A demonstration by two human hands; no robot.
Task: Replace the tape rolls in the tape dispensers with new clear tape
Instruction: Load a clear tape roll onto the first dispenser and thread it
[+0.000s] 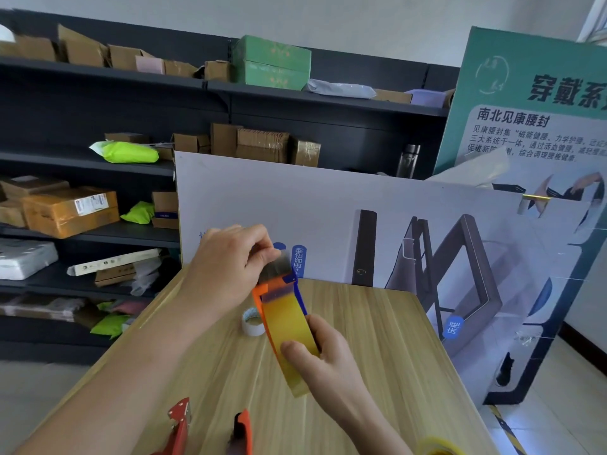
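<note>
An orange and blue tape dispenser [262, 295] with a yellowish clear tape roll [289, 326] in it is held above the wooden table [377, 356]. My right hand [323, 359] grips the roll and dispenser from below, thumb on the tape's face. My left hand [226, 264] pinches the free end of the tape [274, 266], pulled up past the dispenser's front. A small, nearly used-up white roll [252, 321] lies on the table behind the dispenser.
Two more orange dispensers [179, 428] [242, 431] lie at the table's near edge. A yellowish tape roll [438, 447] shows at the bottom right. Printed boards [361, 211] lean behind the table. Dark shelves [82, 165] with cardboard boxes fill the left.
</note>
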